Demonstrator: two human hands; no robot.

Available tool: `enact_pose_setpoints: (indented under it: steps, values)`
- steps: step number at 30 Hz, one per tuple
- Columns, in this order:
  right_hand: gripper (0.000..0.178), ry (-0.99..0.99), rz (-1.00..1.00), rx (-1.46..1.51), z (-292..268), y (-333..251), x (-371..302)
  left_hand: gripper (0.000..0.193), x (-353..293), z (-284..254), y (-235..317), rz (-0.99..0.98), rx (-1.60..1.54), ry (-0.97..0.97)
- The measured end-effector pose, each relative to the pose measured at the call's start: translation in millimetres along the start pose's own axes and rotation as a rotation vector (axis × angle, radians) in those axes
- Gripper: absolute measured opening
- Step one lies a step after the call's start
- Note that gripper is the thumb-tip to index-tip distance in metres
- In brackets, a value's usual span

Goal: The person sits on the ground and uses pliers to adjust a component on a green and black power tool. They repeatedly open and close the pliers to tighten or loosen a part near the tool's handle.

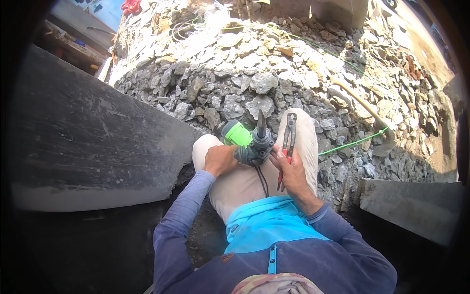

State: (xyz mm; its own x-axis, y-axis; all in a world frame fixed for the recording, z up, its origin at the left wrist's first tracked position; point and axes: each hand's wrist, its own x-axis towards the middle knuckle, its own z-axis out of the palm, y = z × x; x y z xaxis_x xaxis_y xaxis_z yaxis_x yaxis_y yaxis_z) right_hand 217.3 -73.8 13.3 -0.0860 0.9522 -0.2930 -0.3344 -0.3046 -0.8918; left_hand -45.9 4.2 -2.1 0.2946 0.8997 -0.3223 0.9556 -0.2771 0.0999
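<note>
A green and dark grey power tool, seemingly a demolition hammer, rests across my lap with a dark pointed chisel bit standing up from its collar. My left hand is closed on the tool's dark housing at its left side; some fingers are hidden behind it. In my right hand are red-handled pliers, jaws upward, held by the handles. The fingertips of that hand come close to the tool's collar; whether they touch it I cannot tell. A dark cord hangs below the tool over my trousers.
Broken grey rock covers the ground ahead. A dark slab stands at my left, and a grey slab at the right. A long wooden handle and a green cable lie on the rubble. Pale coiled wire lies farther off.
</note>
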Motion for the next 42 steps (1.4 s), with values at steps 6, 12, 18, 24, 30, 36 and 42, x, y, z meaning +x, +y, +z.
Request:
enact_pose_setpoints:
  steps: [6,12,18,24,30,36,42]
  values:
    - [0.044,-0.106,-0.057,-0.133,15.7,-13.5,19.6,0.036,-28.0,14.7,-3.0,-0.161,-0.14,0.134]
    - [0.041,-0.218,-0.269,-0.124,48.5,-38.1,83.6,0.032,-25.6,-15.4,15.0,-0.36,-0.311,0.311]
    - [0.05,-0.375,-0.265,-0.15,49.5,-75.0,134.0,0.035,2.6,-22.2,36.4,-0.523,-0.482,0.405]
    - [0.034,-0.158,-0.175,-0.03,0.9,-58.4,88.9,0.052,25.8,1.0,66.4,-0.442,-0.593,0.366]
    - [0.064,-0.159,0.177,0.298,-67.2,-25.8,21.8,0.042,23.4,19.8,49.1,-0.282,-1.165,0.092]
    - [0.079,-0.326,0.378,0.474,-80.4,-27.2,-17.4,0.034,24.5,2.5,55.8,-0.17,-1.509,0.104]
    - [0.064,-0.273,0.37,0.188,-74.2,-56.7,-0.2,0.033,27.1,-0.9,87.3,-0.283,-1.683,0.164]
